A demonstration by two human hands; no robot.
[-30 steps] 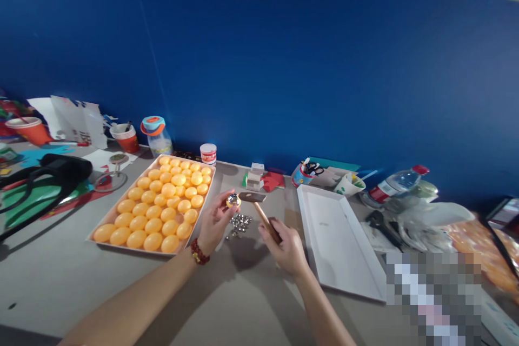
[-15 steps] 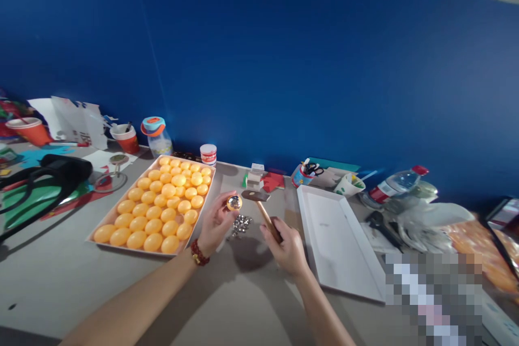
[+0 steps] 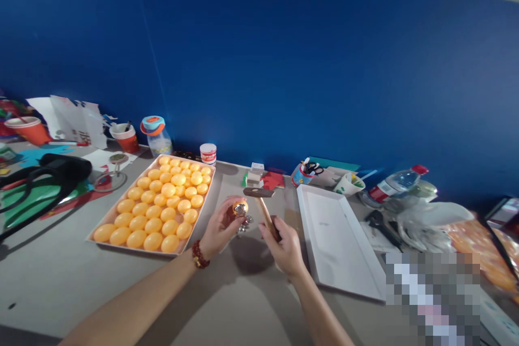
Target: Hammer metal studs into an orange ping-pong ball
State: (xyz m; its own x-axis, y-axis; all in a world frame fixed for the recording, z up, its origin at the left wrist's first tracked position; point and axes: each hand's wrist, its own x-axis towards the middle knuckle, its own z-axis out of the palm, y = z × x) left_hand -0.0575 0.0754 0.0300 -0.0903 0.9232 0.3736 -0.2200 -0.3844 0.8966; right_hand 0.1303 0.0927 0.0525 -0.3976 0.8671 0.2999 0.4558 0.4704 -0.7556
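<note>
Between the fingers of my left hand (image 3: 222,227) is an orange ball (image 3: 240,207) with a shiny silver metal piece set in its near side. My right hand (image 3: 284,244) is wrapped round the wooden handle of a hammer (image 3: 266,215), whose dark head is raised just right of the ball, apart from it. A small heap of shiny metal pieces (image 3: 244,225) lies on the table below the ball, partly hidden by my left hand. To the left stands a shallow tray (image 3: 92,238) filled with rows of orange balls (image 3: 153,226).
On the right lies a shallow white tray (image 3: 344,248). Behind it stand a pen cup (image 3: 302,174), a white cup (image 3: 348,185) and a plastic bottle (image 3: 399,183). Small boxes (image 3: 255,174) and a red-white tub (image 3: 208,153) are at the back, near the blue wall (image 3: 259,65).
My left hand has moved slightly right and turned the ball, so its metal piece faces nearer me. The hammer head has shifted a little right and up.
</note>
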